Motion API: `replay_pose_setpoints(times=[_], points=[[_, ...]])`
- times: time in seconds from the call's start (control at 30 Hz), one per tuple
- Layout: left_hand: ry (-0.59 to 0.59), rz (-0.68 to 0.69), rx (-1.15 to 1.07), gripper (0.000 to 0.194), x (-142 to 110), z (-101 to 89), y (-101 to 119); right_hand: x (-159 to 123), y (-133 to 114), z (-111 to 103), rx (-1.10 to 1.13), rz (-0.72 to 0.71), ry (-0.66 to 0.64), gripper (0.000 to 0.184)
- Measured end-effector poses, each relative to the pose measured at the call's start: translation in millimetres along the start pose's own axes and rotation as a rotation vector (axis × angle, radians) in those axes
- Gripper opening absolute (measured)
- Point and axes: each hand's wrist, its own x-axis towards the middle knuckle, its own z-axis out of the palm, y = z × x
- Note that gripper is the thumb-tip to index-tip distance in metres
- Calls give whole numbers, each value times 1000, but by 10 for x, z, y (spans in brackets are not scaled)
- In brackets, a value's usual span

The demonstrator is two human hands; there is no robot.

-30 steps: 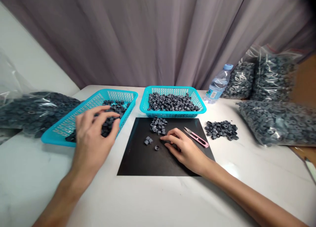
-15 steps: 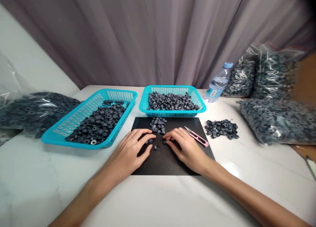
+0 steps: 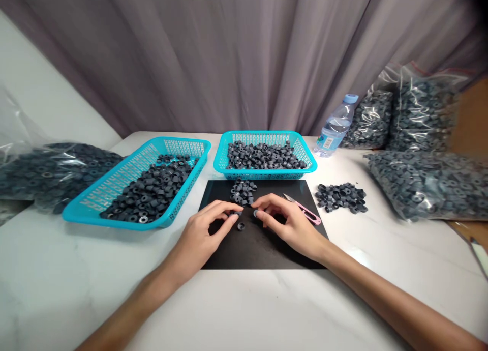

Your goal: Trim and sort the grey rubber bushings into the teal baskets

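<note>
Over the black mat (image 3: 244, 254), my left hand (image 3: 206, 229) pinches a small dark grey ring (image 3: 238, 213) between thumb and fingertips. Across from it, my right hand (image 3: 290, 224) has its thumb and index finger closed around another small grey ring (image 3: 255, 213), partly covered by the fingers. One loose grey ring (image 3: 241, 227) lies on the mat between the hands. Just beyond the fingertips is a small pile of grey rings (image 3: 243, 191). Pink thread snips (image 3: 307, 211) rest on the mat beside my right hand, partly behind it.
Two blue baskets (image 3: 186, 188) (image 3: 267, 176) holding many grey rings stand left and at the back. Another ring pile (image 3: 340, 197) lies right of the mat. A water bottle (image 3: 334, 127) and clear bags of rings (image 3: 427, 183) fill the right; one more bag (image 3: 72, 168) sits left.
My left fingers have closed on a ring and lifted slightly. My right hand has raised a ring from the mat, tilting it. The loose ring between them stays in place.
</note>
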Motion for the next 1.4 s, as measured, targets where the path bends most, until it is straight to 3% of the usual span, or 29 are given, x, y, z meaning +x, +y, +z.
replay_pose_setpoints(times=[0.1,0.27,0.53,0.97,1.23,1.4], points=[[10,-58,-135,16,-28,63,69,-6,3,-23,119,49,-39,19],[78,20,-83,16,-72,159,73,-22,21,-35,212,68,-55,24],[122,160,-19,14,-91,286,126,-38,-12,-25,105,3,42,19],[167,198,98,15,-101,306,129,-71,-6,11,6,-66,180,17],[99,290,210,14,-141,331,126,-52,-17,10,42,-42,138,20],[27,494,455,20,-119,362,76,-46,3,3,21,-40,131,18]])
